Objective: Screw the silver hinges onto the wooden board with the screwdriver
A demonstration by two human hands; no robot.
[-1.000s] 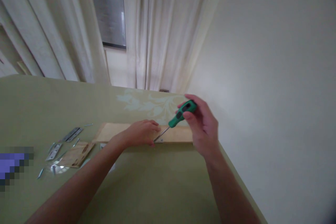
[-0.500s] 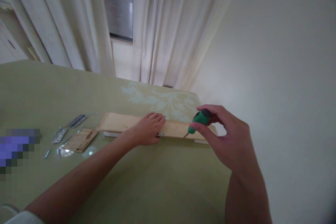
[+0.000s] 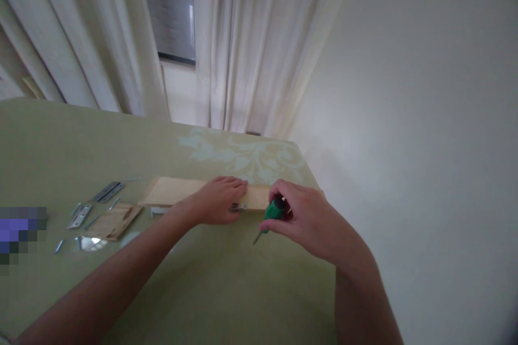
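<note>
A long pale wooden board (image 3: 174, 190) lies across the table, and my left hand (image 3: 220, 200) grips it near the middle. Its fingers lie over the top and its thumb is at the near edge. Beside that thumb, a small metal hinge (image 3: 239, 206) sits at the board's near edge. My right hand (image 3: 311, 221) holds a short screwdriver (image 3: 274, 209) with a green and black handle, in front of the board's right part. The screwdriver's tip points down and left, apart from the hinge. My right hand hides part of the board's right end.
To the left lie a small wooden block (image 3: 111, 221), a grey metal hinge (image 3: 109, 192), a lighter hinge plate (image 3: 80, 216) and several screws. A blurred purple object (image 3: 18, 229) is at the far left. Curtains (image 3: 259, 38) hang behind the table (image 3: 226, 285); a wall stands at the right.
My right hand has moved left and down with the screwdriver, bringing its tip in front of the board's near edge. My left hand stays on the board; the view has shifted slightly.
</note>
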